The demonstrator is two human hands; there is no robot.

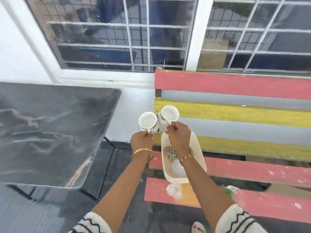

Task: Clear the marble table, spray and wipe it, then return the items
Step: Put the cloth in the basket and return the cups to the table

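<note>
We grip a mug [148,121] in left hand [141,140], another mug [169,116] in right hand [179,139] | returning items, we judge | next: set both on marble desk [50,128].

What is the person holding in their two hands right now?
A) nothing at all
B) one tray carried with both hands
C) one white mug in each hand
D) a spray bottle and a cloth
C: the left hand grips the handle of one white mug and the right hand grips another mug, both held up in front of the painted bench.
</note>
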